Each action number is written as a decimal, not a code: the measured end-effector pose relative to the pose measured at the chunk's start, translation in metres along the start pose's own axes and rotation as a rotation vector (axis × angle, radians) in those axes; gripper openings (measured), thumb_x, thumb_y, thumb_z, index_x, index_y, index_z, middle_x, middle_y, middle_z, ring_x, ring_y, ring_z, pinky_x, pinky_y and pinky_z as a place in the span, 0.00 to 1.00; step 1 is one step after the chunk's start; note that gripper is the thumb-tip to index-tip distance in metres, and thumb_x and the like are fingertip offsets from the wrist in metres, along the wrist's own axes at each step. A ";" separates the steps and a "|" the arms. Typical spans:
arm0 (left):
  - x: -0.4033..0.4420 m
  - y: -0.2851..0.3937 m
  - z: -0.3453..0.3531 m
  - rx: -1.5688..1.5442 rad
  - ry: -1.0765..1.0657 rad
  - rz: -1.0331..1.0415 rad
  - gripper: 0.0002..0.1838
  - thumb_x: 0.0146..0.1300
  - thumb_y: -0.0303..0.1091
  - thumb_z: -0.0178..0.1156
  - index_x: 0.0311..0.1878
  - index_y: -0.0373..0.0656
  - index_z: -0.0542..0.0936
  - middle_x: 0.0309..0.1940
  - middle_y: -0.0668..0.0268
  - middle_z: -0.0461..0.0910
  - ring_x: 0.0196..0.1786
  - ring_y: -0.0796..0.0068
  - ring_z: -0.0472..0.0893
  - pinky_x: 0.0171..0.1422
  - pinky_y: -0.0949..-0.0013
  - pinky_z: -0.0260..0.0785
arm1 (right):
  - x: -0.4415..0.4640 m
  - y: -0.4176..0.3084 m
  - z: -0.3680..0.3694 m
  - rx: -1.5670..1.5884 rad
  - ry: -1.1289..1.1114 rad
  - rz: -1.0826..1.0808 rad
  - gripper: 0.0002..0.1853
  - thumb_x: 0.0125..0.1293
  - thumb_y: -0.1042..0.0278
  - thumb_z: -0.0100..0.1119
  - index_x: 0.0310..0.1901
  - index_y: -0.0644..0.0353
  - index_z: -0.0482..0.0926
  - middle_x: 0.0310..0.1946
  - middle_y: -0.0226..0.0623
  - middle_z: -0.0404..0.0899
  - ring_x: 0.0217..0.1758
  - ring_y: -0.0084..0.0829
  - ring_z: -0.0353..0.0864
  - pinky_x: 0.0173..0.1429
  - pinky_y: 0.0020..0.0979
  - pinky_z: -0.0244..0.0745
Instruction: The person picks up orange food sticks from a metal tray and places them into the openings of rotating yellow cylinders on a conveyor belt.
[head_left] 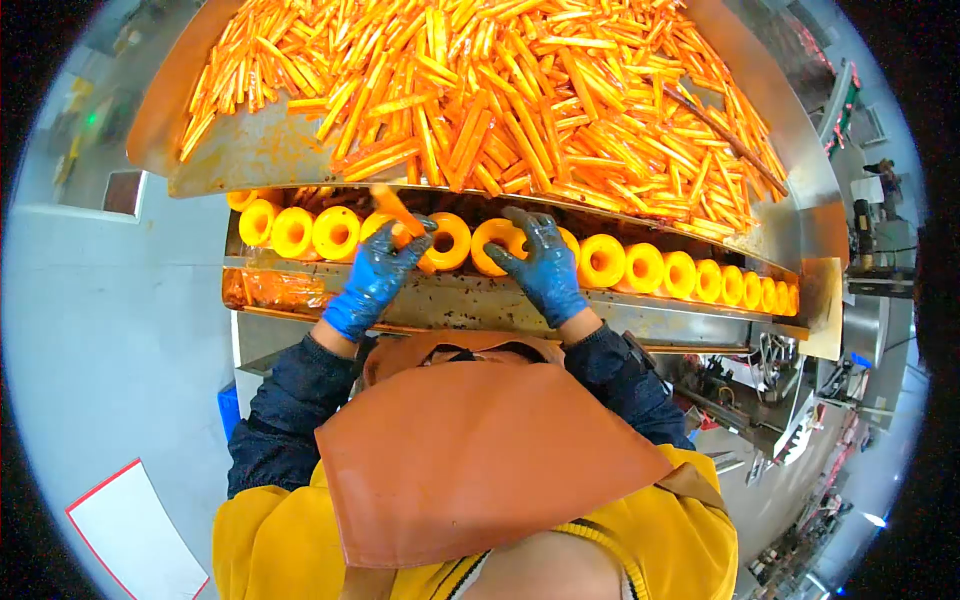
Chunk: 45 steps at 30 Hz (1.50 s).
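Observation:
My left hand point(380, 275), in a wet blue glove, is closed on an orange strip point(398, 212) that tilts up to the left above the row of yellow cups. The strip looks oily; what it is made of I cannot tell. My right hand point(545, 262), gloved the same way, has its thumb and fingers apart beside a round yellow cup point(487, 250) with a hole in its middle. Nothing shows between those fingers, and whether they touch the rim is unclear. Another yellow cup point(449, 243) sits between the two hands.
Beyond the row, a metal tray point(235, 148) bears a large heap of orange strips point(480, 110). A thin brown stick point(728, 138) lies across the heap's right side. A metal ledge point(470, 316) runs along the near side. Cables and machine parts point(765, 365) stand at right.

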<state>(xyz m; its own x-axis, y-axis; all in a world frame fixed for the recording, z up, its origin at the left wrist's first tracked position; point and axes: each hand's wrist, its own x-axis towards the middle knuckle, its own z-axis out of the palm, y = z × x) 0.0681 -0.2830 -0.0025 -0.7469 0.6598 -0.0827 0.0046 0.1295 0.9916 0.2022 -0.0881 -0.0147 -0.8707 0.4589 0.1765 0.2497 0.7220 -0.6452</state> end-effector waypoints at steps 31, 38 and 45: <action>0.128 0.023 0.051 1.138 0.175 0.570 0.29 0.55 0.45 0.62 0.59 0.46 0.71 0.50 0.51 0.77 0.46 0.52 0.79 0.52 0.58 0.73 | 0.162 0.013 -0.015 -0.391 -0.106 0.138 0.35 0.54 0.55 0.61 0.62 0.61 0.65 0.45 0.53 0.78 0.49 0.48 0.79 0.53 0.42 0.74; 0.163 0.035 0.047 1.022 -0.136 0.042 0.35 0.54 0.48 0.61 0.63 0.39 0.66 0.53 0.43 0.74 0.53 0.49 0.76 0.53 0.53 0.71 | 0.160 0.071 -0.043 0.720 -0.043 0.457 0.24 0.52 0.62 0.63 0.50 0.63 0.75 0.36 0.40 0.80 0.36 0.32 0.80 0.42 0.30 0.74; 0.081 0.026 -0.023 -0.400 0.051 -0.087 0.17 0.64 0.32 0.55 0.56 0.38 0.73 0.43 0.65 0.77 0.43 0.77 0.76 0.49 0.72 0.69 | 0.074 0.017 -0.056 1.386 -0.133 0.353 0.14 0.61 0.63 0.57 0.46 0.60 0.75 0.32 0.28 0.76 0.31 0.23 0.74 0.36 0.22 0.70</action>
<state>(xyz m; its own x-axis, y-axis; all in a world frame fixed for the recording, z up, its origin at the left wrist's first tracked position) -0.0078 -0.2429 0.0185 -0.7655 0.6199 -0.1727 -0.3109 -0.1214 0.9427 0.1657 -0.0133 0.0289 -0.9031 0.3978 -0.1616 -0.0825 -0.5302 -0.8439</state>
